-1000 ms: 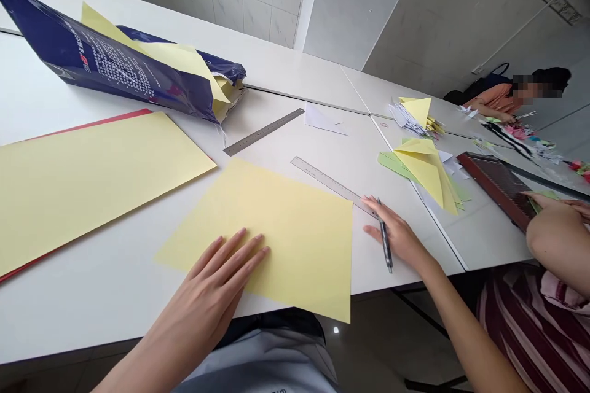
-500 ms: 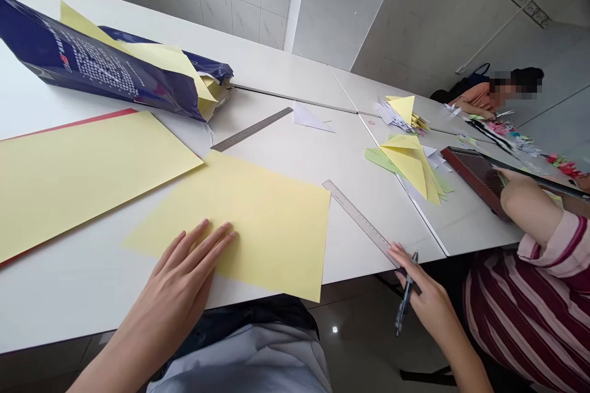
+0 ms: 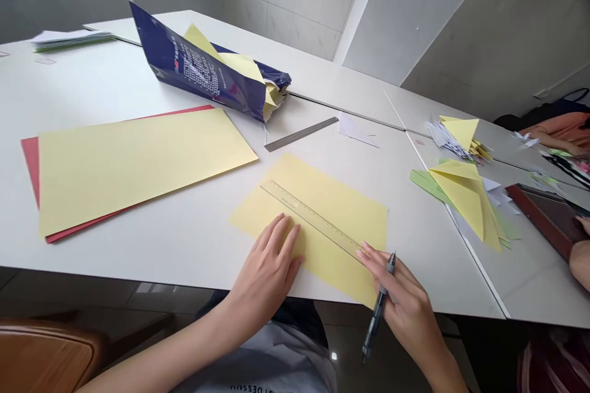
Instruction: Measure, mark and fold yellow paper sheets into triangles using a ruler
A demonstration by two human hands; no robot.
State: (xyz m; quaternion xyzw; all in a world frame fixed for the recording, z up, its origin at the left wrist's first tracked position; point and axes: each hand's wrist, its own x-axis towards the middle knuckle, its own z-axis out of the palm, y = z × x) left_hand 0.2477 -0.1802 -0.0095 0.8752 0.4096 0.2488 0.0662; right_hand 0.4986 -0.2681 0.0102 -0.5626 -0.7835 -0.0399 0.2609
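A yellow sheet of paper point(image 3: 345, 196) lies near the table's front edge, one corner reaching over it. My left hand point(image 3: 270, 261) rests flat on the sheet's left part, fingers stretched out just below a clear ruler point(image 3: 313, 219). The ruler lies slantwise across the sheet. Its right end is pinched by the fingertips of my right hand point(image 3: 405, 298). A dark mechanical pencil or pen point(image 3: 378, 313) is also held in that hand, pointing down past the table edge; I cannot tell which kind it is.
Left of the sheet lie large yellow sheets point(image 3: 138, 166) over red ones point(image 3: 30, 163). Behind stand an opened blue paper packet point(image 3: 207, 73) and a steel ruler point(image 3: 302, 134). Folded yellow papers point(image 3: 465, 196) lie right, near another person's arm point(image 3: 579, 264). A wooden chair point(image 3: 41, 356) is lower left.
My right hand has brought the clear ruler left from the bare table onto the yellow sheet. My left hand stays on the sheet, now close to the ruler. The view has turned left.
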